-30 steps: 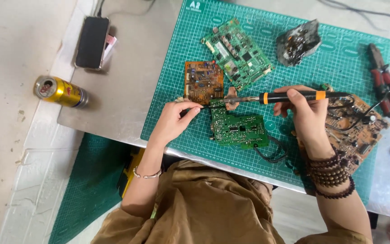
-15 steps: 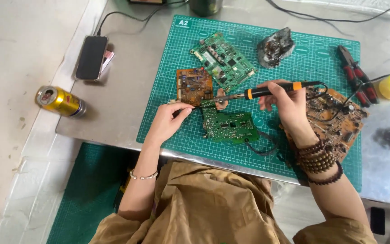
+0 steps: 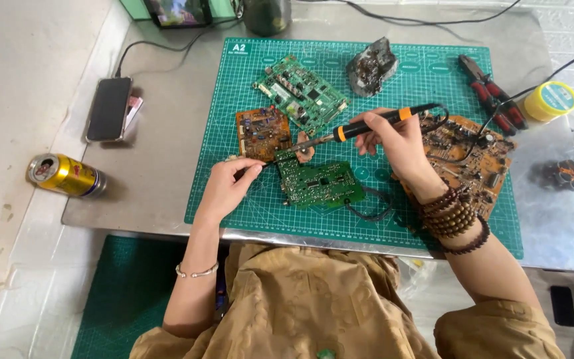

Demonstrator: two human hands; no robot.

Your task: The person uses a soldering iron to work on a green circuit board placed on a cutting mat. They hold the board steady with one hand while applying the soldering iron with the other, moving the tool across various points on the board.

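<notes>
My right hand [image 3: 396, 143] grips a black and orange soldering iron [image 3: 367, 124], its tip down at the top left corner of a small green circuit board [image 3: 319, 181] lying on the green cutting mat [image 3: 254, 199]. My left hand [image 3: 228, 186] pinches a thin strand of solder wire [image 3: 267, 161] and points it at the same corner. A small brown board [image 3: 262, 132] lies just behind that spot. A larger green board [image 3: 300, 92] sits farther back. Under my right wrist lies a big brown board [image 3: 473, 159].
A dark phone [image 3: 108, 108] on a cable and a tipped yellow can [image 3: 66, 175] lie left of the mat. A grey lump [image 3: 371, 64], red-handled pliers [image 3: 493, 96], a yellow round tin [image 3: 550, 100] and a small coil part [image 3: 563, 175] sit to the right.
The view has shifted, so the mat sits lower and more centred. Both hands stay at the small green board, iron tip and wire kept at its corner.
</notes>
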